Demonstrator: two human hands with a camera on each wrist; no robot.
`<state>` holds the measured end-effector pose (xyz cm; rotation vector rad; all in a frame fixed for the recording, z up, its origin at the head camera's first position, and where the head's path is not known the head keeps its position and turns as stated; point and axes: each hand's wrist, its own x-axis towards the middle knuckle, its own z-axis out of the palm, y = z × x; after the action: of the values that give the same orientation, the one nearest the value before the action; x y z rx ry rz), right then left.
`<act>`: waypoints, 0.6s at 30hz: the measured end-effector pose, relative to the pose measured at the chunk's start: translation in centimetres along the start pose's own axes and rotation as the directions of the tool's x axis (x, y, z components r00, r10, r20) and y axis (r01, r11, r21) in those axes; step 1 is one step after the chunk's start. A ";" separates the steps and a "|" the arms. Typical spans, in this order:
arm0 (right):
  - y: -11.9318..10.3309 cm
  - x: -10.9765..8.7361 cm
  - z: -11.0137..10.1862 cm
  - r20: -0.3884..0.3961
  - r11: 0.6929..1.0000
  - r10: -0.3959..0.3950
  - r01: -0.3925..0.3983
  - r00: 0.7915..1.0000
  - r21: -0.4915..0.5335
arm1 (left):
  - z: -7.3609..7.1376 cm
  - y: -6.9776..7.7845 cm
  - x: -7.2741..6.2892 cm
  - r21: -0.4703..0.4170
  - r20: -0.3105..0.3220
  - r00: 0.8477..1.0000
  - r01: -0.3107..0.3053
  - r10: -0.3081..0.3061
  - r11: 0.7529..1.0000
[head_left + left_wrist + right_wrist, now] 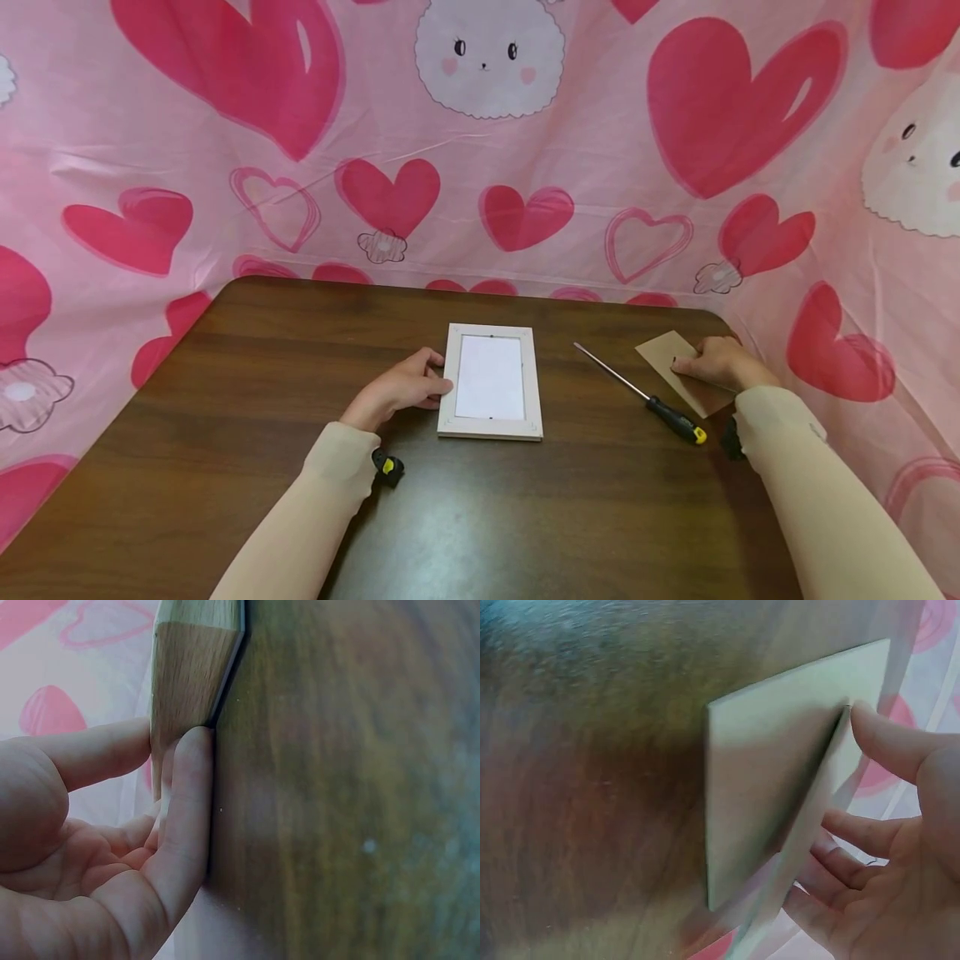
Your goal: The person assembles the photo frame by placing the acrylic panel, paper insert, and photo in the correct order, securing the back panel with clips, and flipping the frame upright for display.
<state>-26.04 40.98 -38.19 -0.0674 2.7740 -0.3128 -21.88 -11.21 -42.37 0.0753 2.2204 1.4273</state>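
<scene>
A whitish wooden picture frame (490,428) lies on the table, a white sheet (490,377) filling its opening. At the frame's left edge is my left hand (408,383), thumb on the top rim and fingers along the side. The left wrist view shows thumb and fingers (187,802) around the pale wooden edge. To the right, my right hand (716,362) grips a thin brown backing board (667,354). Close up in the right wrist view, a narrow flap (810,810) stands out from the board (780,727), held between thumb and fingers.
Between the frame and the board lies a flat-tipped screwdriver (652,404) with a black and yellow handle. Everything rests on a dark brown wooden table (480,517). Pink cloth (450,150) printed with hearts hangs behind and at both sides.
</scene>
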 end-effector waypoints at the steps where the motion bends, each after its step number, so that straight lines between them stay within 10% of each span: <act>1: 0.0 0.0 0.0 0.006 1.000 0.001 -0.001 1.000 0.000 | 0.0 0.0 0.0 0.000 0.000 1.000 0.000 0.000 1.000; 18: 0.8 0.2 -0.3 0.047 0.986 0.051 -0.058 0.998 0.153 | 0.0 -0.1 0.1 0.002 0.003 1.000 -0.005 0.005 1.000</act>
<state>-26.33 41.76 -38.13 0.0398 2.6943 -0.5047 -21.94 -11.19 -42.45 0.0838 2.2213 1.4269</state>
